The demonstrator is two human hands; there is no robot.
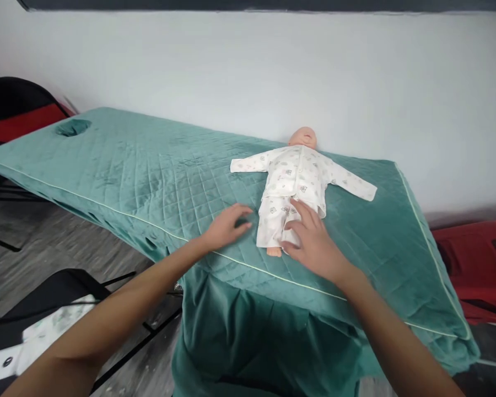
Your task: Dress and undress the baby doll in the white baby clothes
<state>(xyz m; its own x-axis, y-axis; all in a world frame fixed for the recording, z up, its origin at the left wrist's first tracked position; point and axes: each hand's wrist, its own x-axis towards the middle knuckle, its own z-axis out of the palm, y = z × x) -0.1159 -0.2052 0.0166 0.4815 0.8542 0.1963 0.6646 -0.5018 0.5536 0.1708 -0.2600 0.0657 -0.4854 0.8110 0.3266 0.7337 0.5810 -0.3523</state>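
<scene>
A baby doll (302,138) lies on its back on a green quilted massage table (149,165), head toward the wall. It wears a white printed long-sleeved top (293,171) with both sleeves spread outward, and matching white trousers (268,223). One bare foot (274,252) sticks out at the near end. My right hand (314,240) is over the trousers on the right, fingers apart and nothing visible in them; it hides that leg. Left of the trousers, my left hand (229,225) hovers with fingers curved and apart, touching nothing that I can see.
A face hole (73,127) is at the table's far left end. Folding chairs (22,118) stand at the left; a nearer black one holds white printed cloth (53,325). A red case-like object (477,264) is at the right. A white wall (231,66) runs behind.
</scene>
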